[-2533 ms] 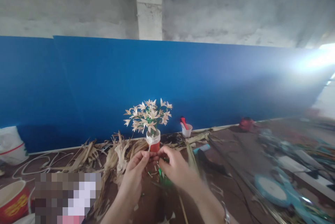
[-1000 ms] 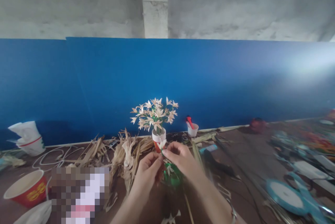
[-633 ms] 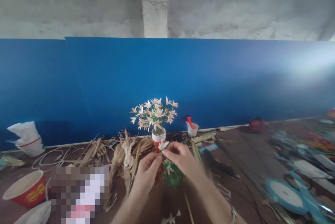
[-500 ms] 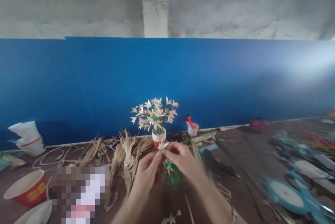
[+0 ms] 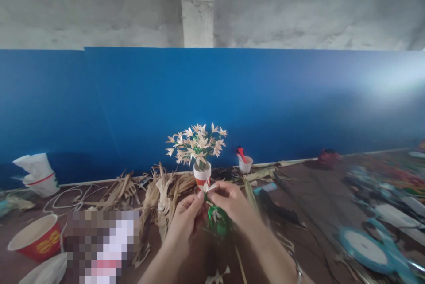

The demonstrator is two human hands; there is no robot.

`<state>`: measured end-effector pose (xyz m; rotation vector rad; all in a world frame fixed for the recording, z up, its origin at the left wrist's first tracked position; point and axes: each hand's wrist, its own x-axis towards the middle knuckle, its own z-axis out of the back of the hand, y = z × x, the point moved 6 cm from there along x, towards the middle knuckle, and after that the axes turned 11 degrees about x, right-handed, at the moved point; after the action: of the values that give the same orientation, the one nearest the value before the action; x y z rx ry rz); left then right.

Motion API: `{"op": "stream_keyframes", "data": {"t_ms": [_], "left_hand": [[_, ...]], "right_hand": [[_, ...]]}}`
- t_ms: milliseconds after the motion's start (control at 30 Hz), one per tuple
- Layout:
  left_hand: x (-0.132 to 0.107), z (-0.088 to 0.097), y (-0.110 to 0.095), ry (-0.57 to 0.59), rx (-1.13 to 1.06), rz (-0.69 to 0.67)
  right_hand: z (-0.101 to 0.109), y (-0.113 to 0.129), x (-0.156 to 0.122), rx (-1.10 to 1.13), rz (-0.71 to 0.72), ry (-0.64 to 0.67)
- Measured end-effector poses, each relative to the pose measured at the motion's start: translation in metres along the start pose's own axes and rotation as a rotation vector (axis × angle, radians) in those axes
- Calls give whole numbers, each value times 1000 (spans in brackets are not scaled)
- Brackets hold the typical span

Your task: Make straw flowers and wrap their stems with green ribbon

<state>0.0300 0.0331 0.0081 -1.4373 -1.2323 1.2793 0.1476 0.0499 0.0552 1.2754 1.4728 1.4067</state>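
Note:
A small cream-coloured flower (image 5: 206,188), seemingly of dried husk, is pinched between my two hands. My left hand (image 5: 186,217) is closed, its thumb and forefinger at the flower's base. On the other side, my right hand (image 5: 235,204) closes its fingertips on a pale petal. Just below them lies a shiny green roll (image 5: 218,223), blurred, with another pale flower (image 5: 215,214) in front of it. Behind my hands, a bunch of similar cream flowers (image 5: 201,143) with green stems stands in a stack of white and red paper cups (image 5: 202,169).
Dried corn husks (image 5: 162,197) lie left of centre. A red paper bowl (image 5: 36,239) and white cable (image 5: 75,197) are farther left. A small white cup (image 5: 245,165) stands against the blue partition (image 5: 139,98). To the right are a ribbon spool (image 5: 363,248) and blue-handled scissors (image 5: 392,248).
My hands stay almost in place, both still on the small flower. Its petals look narrower and more gathered between my fingertips. The whole view has shifted very slightly.

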Motion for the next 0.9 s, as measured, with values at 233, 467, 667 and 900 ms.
{"op": "stream_keyframes", "data": {"t_ms": [233, 467, 667, 900], "left_hand": [[-3, -7, 3, 179, -83, 76], [-4, -8, 4, 153, -112, 65], [1, -4, 1, 49, -194, 19], [3, -7, 1, 82, -234, -11]], "right_hand": [[-3, 0, 0, 61, 7, 39], [-3, -4, 2, 15, -38, 22], [10, 17, -8, -248, 215, -270], [-4, 9, -8, -206, 257, -117]]}}
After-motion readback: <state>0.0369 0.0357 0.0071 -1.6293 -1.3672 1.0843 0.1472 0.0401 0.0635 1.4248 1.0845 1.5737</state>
